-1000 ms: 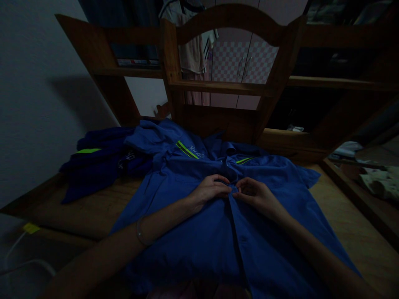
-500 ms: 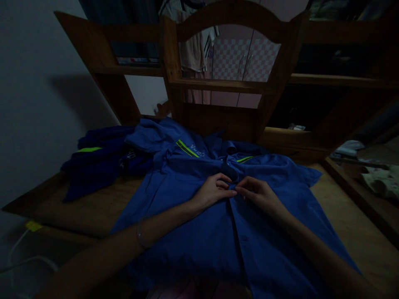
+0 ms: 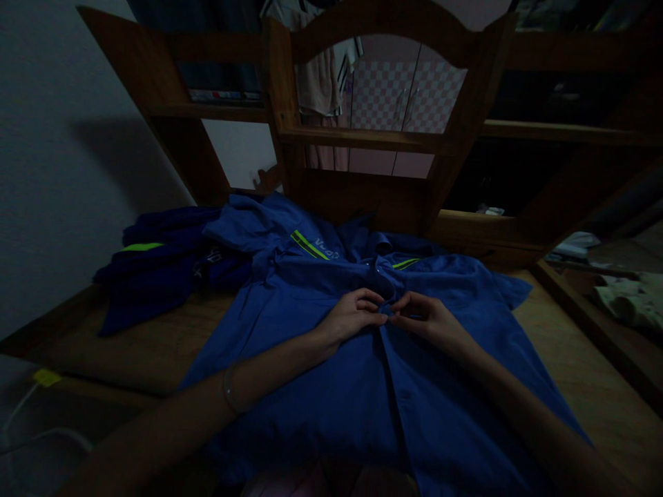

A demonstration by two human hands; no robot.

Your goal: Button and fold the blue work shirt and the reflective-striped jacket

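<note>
A blue shirt [image 3: 311, 379] with yellow-green stripes on its chest lies spread over the wooden desk [image 3: 580, 352], its collar toward the back. The front placket is closed near the top and parts in a dark gap lower down. My left hand [image 3: 355, 314] pinches one front edge below the collar between thumb and fingers. Fingertip to fingertip with it, my right hand [image 3: 427, 317] pinches the other edge at the same spot. Any button between the fingers is too dark and small to make out.
Darker blue folded clothing [image 3: 166, 269] with a yellow-green band lies at the left. Wooden shelving [image 3: 362, 141] rises at the back. A pale patterned cloth [image 3: 629, 297] is at the right, beyond a wooden ledge. A white cable [image 3: 49, 433] hangs at the lower left.
The fingers of both hands have shifted slightly at the placket, and a small fold of cloth shows between them. The view has moved a little; the shirt stays in place.
</note>
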